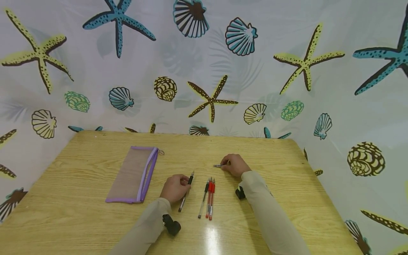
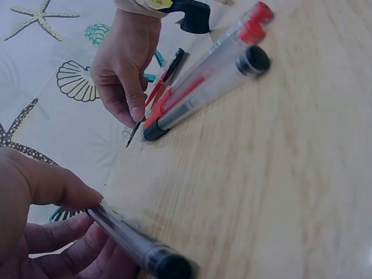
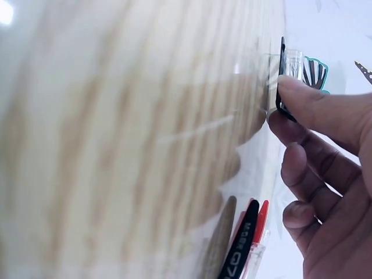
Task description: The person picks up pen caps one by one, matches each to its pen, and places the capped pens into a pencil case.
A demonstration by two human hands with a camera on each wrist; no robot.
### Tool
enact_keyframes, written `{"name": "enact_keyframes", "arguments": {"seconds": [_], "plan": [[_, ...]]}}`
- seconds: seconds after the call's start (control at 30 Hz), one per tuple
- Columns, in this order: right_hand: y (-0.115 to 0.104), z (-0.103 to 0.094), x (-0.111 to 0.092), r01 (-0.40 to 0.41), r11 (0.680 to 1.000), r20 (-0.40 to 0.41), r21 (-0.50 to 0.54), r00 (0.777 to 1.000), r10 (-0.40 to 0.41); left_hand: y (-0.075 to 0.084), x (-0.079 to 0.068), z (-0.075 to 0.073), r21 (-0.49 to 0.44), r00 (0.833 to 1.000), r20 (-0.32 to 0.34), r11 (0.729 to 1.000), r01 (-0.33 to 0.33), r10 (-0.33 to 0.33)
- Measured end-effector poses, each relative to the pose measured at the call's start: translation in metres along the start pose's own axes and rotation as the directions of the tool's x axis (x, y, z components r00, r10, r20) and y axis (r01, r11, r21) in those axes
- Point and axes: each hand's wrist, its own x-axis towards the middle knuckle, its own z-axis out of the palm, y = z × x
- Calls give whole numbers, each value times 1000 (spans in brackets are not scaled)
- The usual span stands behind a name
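My left hand (image 1: 174, 188) pinches an uncapped black gel pen (image 1: 182, 203), its tip pointing away from me; the left wrist view shows the pen's dark end close up. To the right, my right hand (image 1: 235, 165) holds a small clear pen cap (image 1: 217, 165) with a black clip (image 3: 282, 72) between thumb and fingers. Between the hands lie a black gel pen (image 1: 202, 202) and two red gel pens (image 1: 211, 202), side by side with bare tips facing away. Past them, red and black clips (image 3: 241, 241) show near the right hand; the right arm hides them in the head view.
A mesh zip pouch (image 1: 127, 177) with purple edging lies to the left on the wooden table (image 1: 63, 219). A white cloth (image 1: 143, 71) printed with starfish and shells hangs behind the table and at its sides.
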Motion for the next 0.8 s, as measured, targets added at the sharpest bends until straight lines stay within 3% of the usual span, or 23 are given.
{"name": "enact_keyframes", "arguments": {"seconds": [0.5,0.8], "plan": [[-1,0,-4,16,997,-27,75,1000,-14,-3,2,2,-135,1000,26,991,3,1],[-3,0,-6,33,993,-33,116,999,-29,-5,1,3,-156,999,53,988,-4,13]]}}
